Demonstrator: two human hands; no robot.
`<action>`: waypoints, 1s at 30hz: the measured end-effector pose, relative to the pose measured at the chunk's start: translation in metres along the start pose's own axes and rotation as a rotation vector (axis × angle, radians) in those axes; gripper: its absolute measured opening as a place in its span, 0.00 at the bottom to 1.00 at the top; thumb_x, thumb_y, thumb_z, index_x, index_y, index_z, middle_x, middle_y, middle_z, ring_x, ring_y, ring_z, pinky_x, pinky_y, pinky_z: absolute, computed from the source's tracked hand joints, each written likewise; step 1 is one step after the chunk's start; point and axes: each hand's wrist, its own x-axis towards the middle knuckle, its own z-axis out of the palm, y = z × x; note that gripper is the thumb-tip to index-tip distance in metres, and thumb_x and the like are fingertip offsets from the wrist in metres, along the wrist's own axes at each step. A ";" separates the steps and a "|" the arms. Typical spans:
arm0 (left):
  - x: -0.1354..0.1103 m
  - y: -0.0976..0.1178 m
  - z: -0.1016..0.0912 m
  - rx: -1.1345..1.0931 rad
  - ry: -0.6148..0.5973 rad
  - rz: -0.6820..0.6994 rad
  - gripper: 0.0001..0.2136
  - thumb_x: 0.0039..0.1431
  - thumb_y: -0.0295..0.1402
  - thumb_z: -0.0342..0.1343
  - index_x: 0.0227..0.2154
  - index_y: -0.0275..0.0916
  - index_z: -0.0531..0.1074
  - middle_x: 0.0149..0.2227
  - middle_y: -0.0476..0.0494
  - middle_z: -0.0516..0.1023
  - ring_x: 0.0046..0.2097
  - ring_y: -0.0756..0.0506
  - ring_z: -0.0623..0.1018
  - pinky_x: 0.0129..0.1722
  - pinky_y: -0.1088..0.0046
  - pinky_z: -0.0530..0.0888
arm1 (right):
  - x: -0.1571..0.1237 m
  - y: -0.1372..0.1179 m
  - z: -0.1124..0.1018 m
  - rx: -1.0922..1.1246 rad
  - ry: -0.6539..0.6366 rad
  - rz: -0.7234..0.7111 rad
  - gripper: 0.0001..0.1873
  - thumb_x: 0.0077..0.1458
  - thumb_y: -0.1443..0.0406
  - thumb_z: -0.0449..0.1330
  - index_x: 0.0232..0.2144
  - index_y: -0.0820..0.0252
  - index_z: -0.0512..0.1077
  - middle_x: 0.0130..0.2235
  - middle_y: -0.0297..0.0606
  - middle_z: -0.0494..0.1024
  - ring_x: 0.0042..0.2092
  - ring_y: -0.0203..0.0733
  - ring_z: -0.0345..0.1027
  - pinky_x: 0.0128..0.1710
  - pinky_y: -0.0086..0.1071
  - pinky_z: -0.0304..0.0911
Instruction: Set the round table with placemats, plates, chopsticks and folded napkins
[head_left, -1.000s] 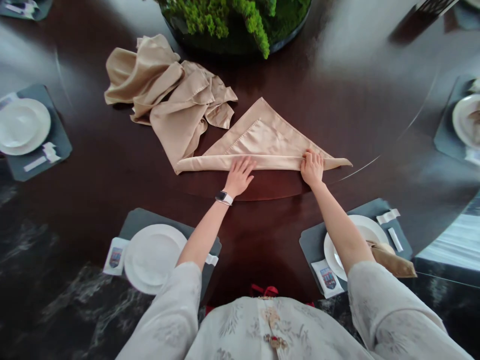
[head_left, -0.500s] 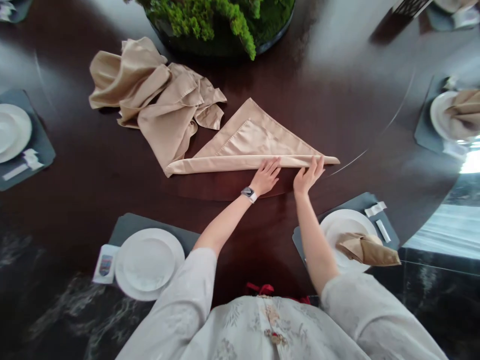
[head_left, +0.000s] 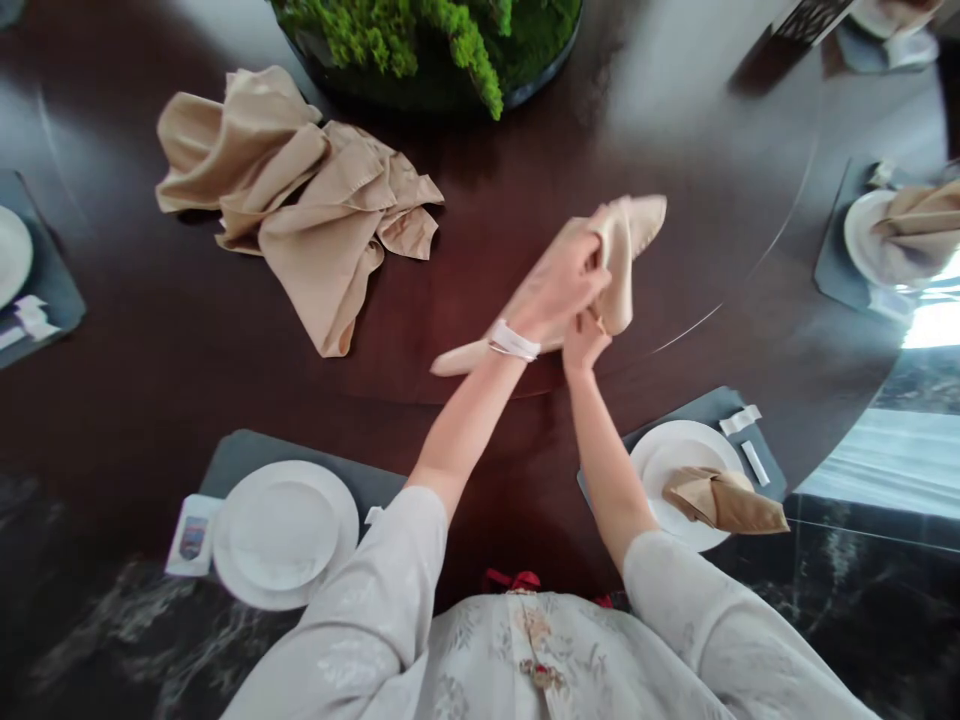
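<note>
A beige cloth napkin (head_left: 628, 240) is lifted off the dark round table (head_left: 480, 180), bunched up between both my hands. My left hand (head_left: 559, 285), with a white watch at the wrist, is closed round its upper part. My right hand (head_left: 583, 338) sits just below, gripping the napkin from underneath. One rolled end of the napkin trails down to the left onto the table. A heap of several loose beige napkins (head_left: 300, 195) lies to the far left of my hands.
A green moss centrepiece (head_left: 427, 40) stands at the table's middle. Near me are a white plate (head_left: 281, 530) on a grey mat and another plate (head_left: 679, 465) bearing a folded napkin (head_left: 724, 500). More place settings sit at the far left and right edges.
The napkin lay flat as a triangle with its rolled edge under both hands. Now both hands have gathered it and raised it off the table, moving close together.
</note>
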 end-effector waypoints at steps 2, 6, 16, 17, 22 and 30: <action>0.013 -0.012 -0.048 -0.099 0.138 0.107 0.20 0.68 0.23 0.35 0.57 0.35 0.65 0.57 0.47 0.70 0.63 0.33 0.69 0.53 0.52 0.75 | -0.014 0.025 -0.010 -0.082 0.299 0.193 0.27 0.66 0.63 0.40 0.53 0.60 0.75 0.45 0.50 0.78 0.51 0.56 0.72 0.52 0.51 0.68; 0.030 -0.076 -0.110 -0.318 0.350 0.058 0.30 0.62 0.18 0.30 0.64 0.36 0.59 0.59 0.44 0.68 0.66 0.37 0.67 0.56 0.53 0.72 | -0.049 0.084 -0.042 -0.235 0.648 0.308 0.21 0.63 0.67 0.44 0.43 0.59 0.78 0.41 0.48 0.77 0.46 0.51 0.73 0.48 0.46 0.70; -0.021 -0.182 -0.090 0.050 0.512 -0.395 0.24 0.62 0.29 0.51 0.62 0.35 0.67 0.65 0.32 0.65 0.69 0.33 0.60 0.69 0.46 0.56 | -0.146 0.005 -0.049 -0.266 -0.402 -0.324 0.18 0.55 0.76 0.50 0.28 0.54 0.76 0.34 0.42 0.77 0.38 0.47 0.70 0.38 0.38 0.64; -0.041 -0.174 -0.080 0.187 0.500 -0.371 0.24 0.63 0.30 0.50 0.63 0.36 0.66 0.67 0.32 0.62 0.71 0.32 0.56 0.70 0.44 0.52 | -0.147 -0.009 -0.051 -0.232 -0.490 -0.393 0.17 0.54 0.76 0.52 0.27 0.54 0.76 0.32 0.41 0.77 0.37 0.46 0.70 0.36 0.38 0.63; -0.178 -0.129 -0.013 0.407 -0.077 0.003 0.25 0.70 0.37 0.42 0.69 0.43 0.57 0.65 0.38 0.67 0.70 0.38 0.61 0.72 0.46 0.48 | -0.100 -0.071 -0.061 -0.312 -0.609 -0.648 0.14 0.54 0.76 0.60 0.24 0.53 0.76 0.27 0.38 0.77 0.34 0.46 0.72 0.38 0.40 0.60; -0.265 -0.131 0.002 0.588 0.136 -0.123 0.34 0.66 0.35 0.53 0.71 0.38 0.49 0.48 0.33 0.76 0.55 0.35 0.76 0.64 0.49 0.66 | 0.057 -0.154 0.020 -0.261 -0.514 -0.894 0.14 0.55 0.75 0.58 0.24 0.56 0.78 0.29 0.36 0.78 0.42 0.45 0.71 0.65 0.54 0.47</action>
